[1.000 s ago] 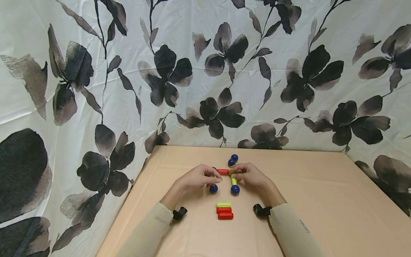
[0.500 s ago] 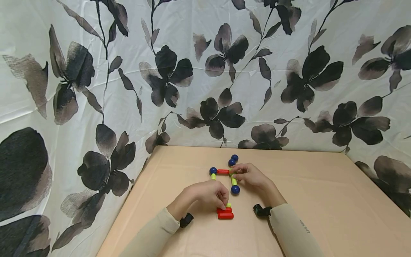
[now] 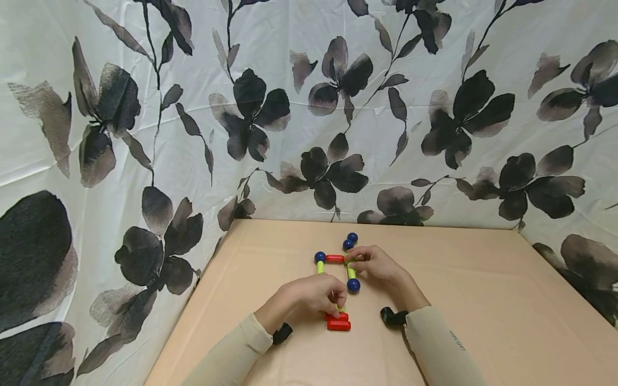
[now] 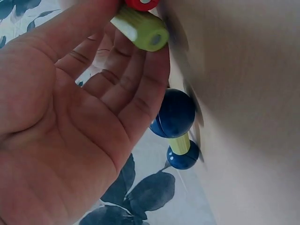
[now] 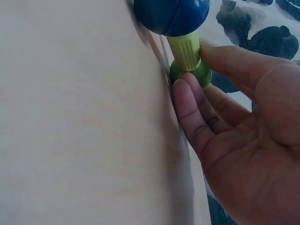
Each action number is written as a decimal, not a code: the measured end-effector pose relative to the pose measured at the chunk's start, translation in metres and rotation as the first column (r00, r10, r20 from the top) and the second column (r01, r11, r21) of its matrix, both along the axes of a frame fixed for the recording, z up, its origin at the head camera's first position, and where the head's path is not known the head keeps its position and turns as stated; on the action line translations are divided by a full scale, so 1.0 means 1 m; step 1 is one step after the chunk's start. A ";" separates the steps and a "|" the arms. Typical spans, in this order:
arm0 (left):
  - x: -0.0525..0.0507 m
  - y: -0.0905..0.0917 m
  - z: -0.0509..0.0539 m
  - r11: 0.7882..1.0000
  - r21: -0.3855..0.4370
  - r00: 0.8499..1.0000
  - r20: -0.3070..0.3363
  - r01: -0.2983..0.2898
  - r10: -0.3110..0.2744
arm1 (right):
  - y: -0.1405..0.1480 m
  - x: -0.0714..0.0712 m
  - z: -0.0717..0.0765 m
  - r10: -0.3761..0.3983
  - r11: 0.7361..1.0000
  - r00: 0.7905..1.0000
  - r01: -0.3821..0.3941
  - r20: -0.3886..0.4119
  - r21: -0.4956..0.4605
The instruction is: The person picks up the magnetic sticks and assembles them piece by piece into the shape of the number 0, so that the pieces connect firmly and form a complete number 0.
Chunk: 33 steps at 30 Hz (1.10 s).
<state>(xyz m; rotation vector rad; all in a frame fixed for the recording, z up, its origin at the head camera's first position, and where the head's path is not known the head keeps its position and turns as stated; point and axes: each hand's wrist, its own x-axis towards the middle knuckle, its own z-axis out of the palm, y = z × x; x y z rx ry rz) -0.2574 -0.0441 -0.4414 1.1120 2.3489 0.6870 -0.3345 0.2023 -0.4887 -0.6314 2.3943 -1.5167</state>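
Note:
In the head view my left hand (image 3: 316,292) is over the small stack of rods, pinching a yellow-green magnetic rod (image 4: 147,35) between thumb and fingers. Two red rods (image 3: 339,325) lie right beneath its fingertips. Farther up the table my right hand (image 3: 379,266) pinches a green ball (image 5: 200,74) at a corner of a built frame. From that ball a yellow-green rod (image 5: 185,49) runs toward me to a blue ball (image 5: 173,14), and a red rod (image 3: 335,258) leads left to another blue ball (image 3: 319,257). My left hand partly hides the frame's left yellow-green rod (image 3: 321,267).
Two loose blue balls (image 3: 350,241) sit just beyond the frame. The tan tabletop (image 3: 483,289) ends at a flower-patterned cloth (image 3: 386,134) at the back and left. A black strap camera (image 3: 393,316) is on the right wrist.
My left hand has come from the frame's left side down toward me to the rod stack and taken the yellow-green rod. The right hand has stayed in place.

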 end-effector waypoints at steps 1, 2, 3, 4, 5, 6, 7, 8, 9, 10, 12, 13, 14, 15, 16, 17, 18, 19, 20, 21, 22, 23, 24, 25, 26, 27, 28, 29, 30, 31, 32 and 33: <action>0.000 -0.001 0.000 1.000 0.012 1.000 0.013 0.000 0.000 | 0.000 0.000 0.000 0.001 1.000 1.000 -0.001 -0.002 0.001; -0.001 -0.001 0.000 1.000 0.027 0.999 0.032 0.000 -0.001 | 0.000 0.000 -0.001 0.003 1.000 1.000 -0.003 -0.004 0.002; -0.002 -0.002 0.000 0.999 0.044 0.999 0.050 0.004 -0.006 | 0.000 0.000 -0.001 0.006 1.000 1.000 -0.006 -0.006 -0.002; -0.003 -0.003 -0.001 0.998 0.064 0.997 0.072 0.009 -0.014 | 0.000 0.000 -0.001 0.009 1.000 1.000 -0.009 -0.009 -0.007; -0.004 -0.004 -0.001 0.996 0.087 0.995 0.094 0.016 -0.024 | 0.000 0.000 -0.001 0.011 1.000 1.000 -0.011 -0.010 -0.008; -0.005 -0.006 -0.001 0.994 0.111 0.992 0.117 0.023 -0.036 | 0.000 -0.001 -0.002 0.012 1.000 1.000 -0.012 -0.012 -0.009; -0.007 -0.007 -0.002 0.990 0.135 0.989 0.143 0.028 -0.047 | 0.000 -0.001 -0.002 0.013 1.000 1.000 -0.014 -0.014 -0.010; -0.009 -0.008 -0.002 0.987 0.158 0.986 0.157 0.036 -0.061 | 0.000 -0.001 -0.002 0.015 1.000 1.000 -0.015 -0.015 -0.012; -0.010 -0.010 -0.002 0.982 0.182 0.982 0.173 0.042 -0.074 | 0.000 -0.001 -0.003 0.016 1.000 1.000 -0.016 -0.014 -0.014; -0.012 -0.011 -0.002 0.978 0.205 0.980 0.182 0.044 -0.083 | 0.001 -0.002 -0.003 0.015 1.000 1.000 -0.015 -0.012 -0.012; -0.016 -0.015 -0.001 0.970 0.241 0.980 0.178 0.042 -0.087 | 0.001 -0.002 -0.003 0.015 1.000 1.000 -0.016 -0.011 -0.012; -0.018 -0.016 0.000 0.966 0.255 0.981 0.175 0.034 -0.080 | 0.000 -0.002 -0.003 0.016 1.000 1.000 -0.017 -0.011 -0.014; -0.020 -0.018 0.001 0.964 0.264 0.983 0.167 0.024 -0.070 | 0.000 -0.002 -0.003 0.017 1.000 1.000 -0.017 -0.011 -0.014; -0.022 -0.020 0.002 0.963 0.270 0.985 0.161 0.010 -0.055 | 0.000 -0.002 -0.003 0.017 1.000 1.000 -0.017 -0.010 -0.014; -0.023 -0.022 0.003 0.961 0.277 0.987 0.153 -0.004 -0.039 | 0.000 -0.001 -0.002 0.017 1.000 1.000 -0.017 -0.012 -0.012; -0.024 -0.024 0.004 0.959 0.282 0.988 0.155 -0.018 -0.028 | 0.000 -0.001 -0.002 0.015 1.000 1.000 -0.015 -0.011 -0.011; -0.025 -0.026 0.005 0.958 0.286 0.986 0.165 -0.033 -0.016 | 0.000 -0.001 -0.003 0.012 1.000 1.000 -0.013 -0.011 -0.009; -0.026 -0.027 0.006 0.955 0.292 0.984 0.176 -0.044 -0.008 | 0.000 -0.001 -0.003 0.010 1.000 1.000 -0.010 -0.010 -0.006; -0.027 -0.029 0.007 0.953 0.298 0.983 0.186 -0.053 -0.003 | 0.000 -0.001 -0.003 0.009 1.000 1.000 -0.009 -0.009 -0.005; -0.027 -0.030 0.007 0.950 0.305 0.980 0.200 -0.064 0.002 | 0.000 -0.001 -0.003 0.007 1.000 1.000 -0.008 -0.007 -0.005; -0.028 -0.031 0.008 0.947 0.314 0.976 0.216 -0.074 0.005 | 0.000 -0.001 -0.003 0.006 1.000 1.000 -0.006 -0.006 -0.005; -0.028 -0.032 0.008 0.944 0.317 0.973 0.232 -0.085 0.009 | 0.000 -0.002 -0.003 0.006 1.000 1.000 -0.006 -0.005 -0.004; -0.028 -0.033 0.008 0.942 0.320 0.969 0.247 -0.099 0.018 | 0.000 -0.002 -0.003 0.008 1.000 1.000 -0.008 -0.006 -0.006; -0.029 -0.034 0.008 0.941 0.321 0.966 0.258 -0.109 0.024 | 0.000 -0.002 -0.003 0.008 1.000 1.000 -0.008 -0.007 -0.006; -0.029 -0.035 0.007 0.939 0.323 0.962 0.271 -0.120 0.030 | 0.000 -0.001 -0.003 0.007 1.000 1.000 -0.007 -0.009 -0.003; -0.029 -0.035 0.007 0.938 0.322 0.957 0.287 -0.128 0.032 | 0.000 -0.001 -0.003 0.008 1.000 1.000 -0.008 -0.010 -0.003; -0.029 -0.036 0.007 0.938 0.320 0.953 0.302 -0.133 0.032 | 0.000 -0.001 -0.003 0.008 1.000 1.000 -0.008 -0.012 -0.003; -0.029 -0.037 0.007 0.939 0.318 0.948 0.317 -0.134 0.028 | 0.000 -0.001 -0.003 0.007 1.000 1.000 -0.007 -0.013 -0.001; -0.029 -0.038 0.007 0.940 0.315 0.944 0.328 -0.133 0.023 | 0.000 -0.001 -0.003 0.005 1.000 1.000 -0.005 -0.012 -0.001; -0.030 -0.039 0.007 0.941 0.315 0.941 0.339 -0.127 0.013 | 0.000 -0.001 -0.003 0.001 1.000 1.000 -0.001 -0.013 0.004; -0.030 -0.039 0.007 0.942 0.314 0.937 0.349 -0.119 0.002 | 0.000 -0.001 -0.003 -0.002 1.000 1.000 0.002 -0.012 0.005; -0.030 -0.040 0.008 0.944 0.311 0.934 0.357 -0.113 -0.006 | 0.000 -0.001 -0.003 -0.005 1.000 1.000 0.005 -0.010 0.004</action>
